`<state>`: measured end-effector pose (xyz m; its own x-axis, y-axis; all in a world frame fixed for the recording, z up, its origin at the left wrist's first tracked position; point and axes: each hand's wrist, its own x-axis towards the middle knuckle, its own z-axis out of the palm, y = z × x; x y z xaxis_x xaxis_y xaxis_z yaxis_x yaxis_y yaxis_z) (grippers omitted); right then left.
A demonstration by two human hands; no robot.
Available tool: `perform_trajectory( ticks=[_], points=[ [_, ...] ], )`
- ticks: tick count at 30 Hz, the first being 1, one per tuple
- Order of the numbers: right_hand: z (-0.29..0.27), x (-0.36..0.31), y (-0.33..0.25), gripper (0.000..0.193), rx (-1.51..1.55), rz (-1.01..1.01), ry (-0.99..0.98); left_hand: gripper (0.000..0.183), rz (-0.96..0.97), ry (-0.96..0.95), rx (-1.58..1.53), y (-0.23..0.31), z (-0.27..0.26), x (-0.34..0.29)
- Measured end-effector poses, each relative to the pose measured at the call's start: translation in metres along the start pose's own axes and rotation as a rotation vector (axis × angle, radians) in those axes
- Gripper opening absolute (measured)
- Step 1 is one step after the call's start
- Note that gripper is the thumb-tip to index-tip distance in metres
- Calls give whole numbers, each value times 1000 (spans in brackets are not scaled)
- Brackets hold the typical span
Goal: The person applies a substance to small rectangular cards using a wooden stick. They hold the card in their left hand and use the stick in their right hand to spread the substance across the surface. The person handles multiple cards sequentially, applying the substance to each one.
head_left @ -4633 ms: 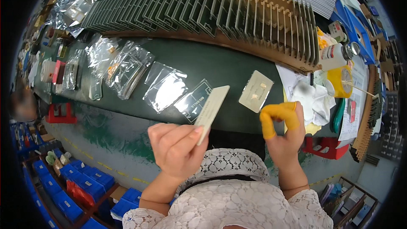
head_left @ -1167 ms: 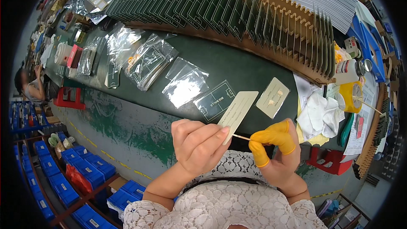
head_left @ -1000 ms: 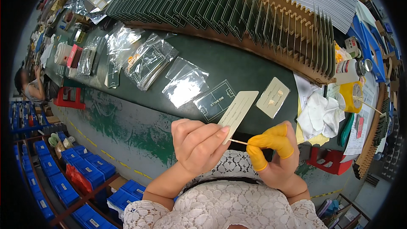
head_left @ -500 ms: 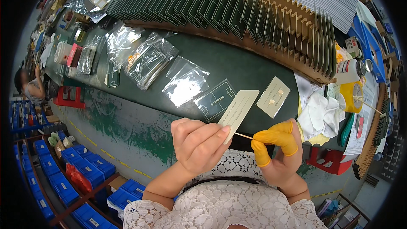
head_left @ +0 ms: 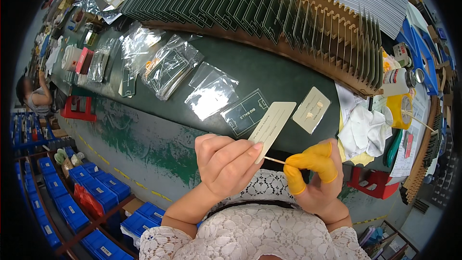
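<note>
Left hand (head_left: 226, 163) closed on a pale card (head_left: 272, 125), held above the green bench (head_left: 269, 72). Right hand (head_left: 315, 178), yellow finger covers on, pinching a thin wooden stick (head_left: 274, 160) against the card's lower edge.

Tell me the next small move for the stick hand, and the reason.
Probably slide the thin wooden stick a little further along the lower edge of the cream card. The right hand, with yellow finger cots, holds the stick's tip at that edge while the left hand grips the card tilted above the green table.
</note>
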<state>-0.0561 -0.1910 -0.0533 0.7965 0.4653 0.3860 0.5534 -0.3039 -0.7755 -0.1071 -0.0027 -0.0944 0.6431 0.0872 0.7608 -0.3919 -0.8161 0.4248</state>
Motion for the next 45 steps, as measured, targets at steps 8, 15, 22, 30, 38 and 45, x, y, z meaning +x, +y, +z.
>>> perform_trajectory(
  ticks=[8, 15, 22, 30, 38, 45],
  points=[
    [1, 0, 0, 30, 30, 20, -31, 40, -4, -1, 10, 0, 0, -1],
    [1, 0, 4, 31, 9, 55, 9, 47, -21, -69, 26, 5, -5, 6],
    [-1, 3, -3, 30, 17, -21, -38, 42, -15, -42, 17, 1, -2, 1],
    [-16, 2, 46, 24, -337, 82, 197, 41, -95, 30, -3, -3, -3, 9],
    [-26, -13, 76, 23, -525, 138, 74, 34, -150, 49, -38, -1, 3, 14],
    [-24, -11, 73, 22, -519, 151, 58, 41, -133, 69, -20, -4, 5, 11]
  ],
)
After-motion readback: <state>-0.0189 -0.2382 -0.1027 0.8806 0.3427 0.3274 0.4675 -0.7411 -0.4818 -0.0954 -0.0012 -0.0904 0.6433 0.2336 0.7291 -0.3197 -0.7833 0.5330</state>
